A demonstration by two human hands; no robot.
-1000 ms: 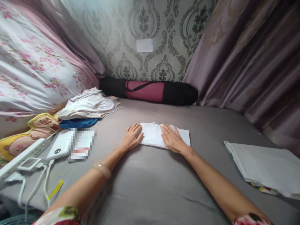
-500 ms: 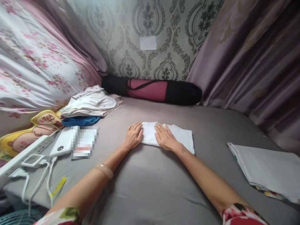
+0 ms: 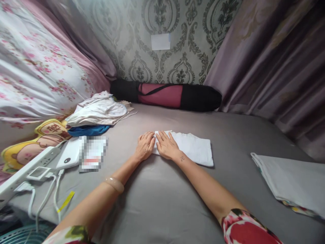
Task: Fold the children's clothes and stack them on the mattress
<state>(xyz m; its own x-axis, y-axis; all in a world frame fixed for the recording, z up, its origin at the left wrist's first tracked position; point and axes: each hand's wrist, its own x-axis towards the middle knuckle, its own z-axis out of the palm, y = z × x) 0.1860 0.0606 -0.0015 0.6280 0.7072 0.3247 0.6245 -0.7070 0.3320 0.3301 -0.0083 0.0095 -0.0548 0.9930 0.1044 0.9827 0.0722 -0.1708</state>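
Note:
A folded white cloth (image 3: pixel 195 147) lies flat on the grey sheet (image 3: pixel 162 200) in front of me; its exact kind I cannot tell. My left hand (image 3: pixel 145 145) rests palm down at the cloth's left end, fingers stretched out and pointing away from me. Close beside it, my right hand (image 3: pixel 167 145) lies flat on top of the cloth near that same end, fingers extended and slightly spread. Neither hand grasps anything. Beyond my right hand, the right half of the cloth lies uncovered.
Left: crumpled white clothes (image 3: pixel 99 110) over a blue cloth (image 3: pixel 88 130), a yellow cushion (image 3: pixel 33 145), a power strip (image 3: pixel 30 169) with cables and a white power bank (image 3: pixel 72 152). Right: folded grey-white fabric (image 3: pixel 294 179). At the wall, a long black-and-red bag (image 3: pixel 159 96).
My right hand has slid left along the white cloth, closer to my left hand, leaving more of the cloth's right side showing. My left hand has stayed at the left end.

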